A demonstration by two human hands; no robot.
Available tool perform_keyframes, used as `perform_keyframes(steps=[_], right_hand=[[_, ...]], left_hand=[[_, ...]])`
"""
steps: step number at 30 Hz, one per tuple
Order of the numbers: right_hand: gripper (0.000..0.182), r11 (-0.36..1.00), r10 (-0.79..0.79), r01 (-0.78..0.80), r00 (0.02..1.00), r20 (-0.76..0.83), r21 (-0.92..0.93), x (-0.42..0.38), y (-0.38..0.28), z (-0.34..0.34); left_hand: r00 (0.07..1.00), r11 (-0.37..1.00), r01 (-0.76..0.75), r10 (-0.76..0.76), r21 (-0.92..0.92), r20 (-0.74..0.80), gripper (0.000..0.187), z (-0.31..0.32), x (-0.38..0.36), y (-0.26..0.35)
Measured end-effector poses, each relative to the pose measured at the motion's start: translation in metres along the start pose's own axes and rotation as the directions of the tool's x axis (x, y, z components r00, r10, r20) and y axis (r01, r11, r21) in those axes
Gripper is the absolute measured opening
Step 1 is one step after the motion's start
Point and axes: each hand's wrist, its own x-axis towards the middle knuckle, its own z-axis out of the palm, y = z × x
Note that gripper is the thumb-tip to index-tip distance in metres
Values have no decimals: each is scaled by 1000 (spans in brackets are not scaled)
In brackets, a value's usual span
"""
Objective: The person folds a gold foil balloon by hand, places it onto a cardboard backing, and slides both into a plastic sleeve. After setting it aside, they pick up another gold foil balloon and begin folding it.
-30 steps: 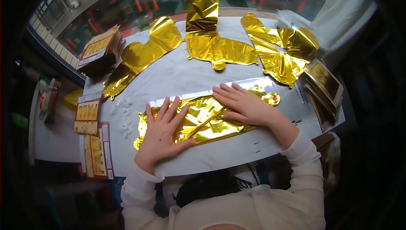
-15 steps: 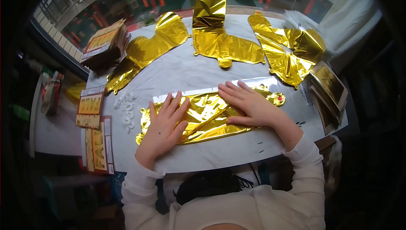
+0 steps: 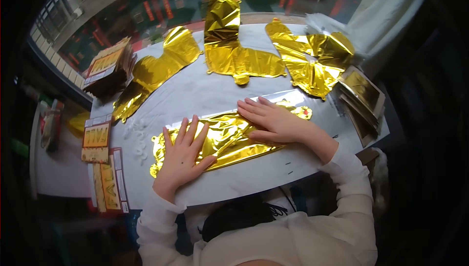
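Observation:
A folded gold foil balloon (image 3: 227, 139) lies flat on the marbled table in front of me, crumpled and shiny, with small tabs showing at both ends. My left hand (image 3: 183, 161) rests open on its left part, fingers spread and pointing away from me. Across its right part lies my right hand (image 3: 273, 122), palm down with the fingers stretched out to the left. A strip of clear film (image 3: 288, 96) shows along the balloon's far edge. The palms hide parts of the foil.
Behind are flat gold foil balloons: one at left (image 3: 156, 68), an L-shaped one (image 3: 239, 53), one with a hole (image 3: 317, 65). Printed packages (image 3: 110, 65) are stacked at left, more packages (image 3: 95, 139) nearer; card packs (image 3: 361, 97) stand right. White ribbon (image 3: 137, 139) lies left.
The whole view has shifted and tilted slightly, so the table things appear further left. Both hands stay spread on the folded balloon, and its foil looks somewhat flatter with fewer diagonal folds.

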Motion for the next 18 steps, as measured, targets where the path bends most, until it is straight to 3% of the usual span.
perform_keyframes(steps=[4,9,10,11,14,18], right_hand=[[84,987,93,-99,994,-52,-130,23,-37,-8],[90,994,76,-89,981,-180,-67,78,-105,54],[92,993,118,-117,968,-220,18,82,-114,61],[93,985,161,-137,954,-255,106,85,-118,67],[97,959,270,-242,939,-213,150,75,-109,71],[90,925,367,-380,894,-257,0,37,-72,65]], left_hand=[[1000,1000,9,-9,-25,20,85,-1,0,3],[1000,999,-28,28,35,-8,88,12,-1,-8],[999,996,-32,31,80,11,88,14,-1,-11],[999,997,-42,44,61,-22,90,18,-1,-13],[999,998,-32,34,47,-40,88,13,-1,-8],[997,1000,-21,21,9,-67,87,14,0,-6]])
